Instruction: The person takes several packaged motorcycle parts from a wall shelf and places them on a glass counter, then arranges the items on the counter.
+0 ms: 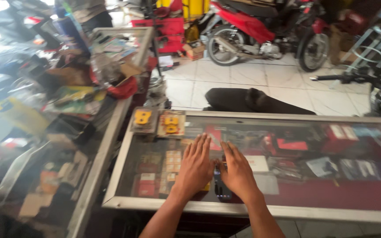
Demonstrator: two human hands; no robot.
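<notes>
Both forearms reach forward from the near edge, over the aluminium frame of the glass worktop point(331, 128). Left hand point(195, 165) lies palm down, flat on the glass, fingers straight, close together, pointing away and slightly right. Grip fully open, holding nothing. Right hand point(237, 172) also palm down, fingers extended away and slightly left; grip open, nothing clasped, thumb side touching a small dark object point(220, 185).

The dark object sits on the glass between the two hands, near the front frame. Long axis runs near-to-far. Detail blurred; kind not discernible.

Two yellow-backed blister packs point(159, 121) rest on the far left corner of the worktop, well apart from the hands. A red motorcycle point(261, 31) stands on the tiled floor beyond.
</notes>
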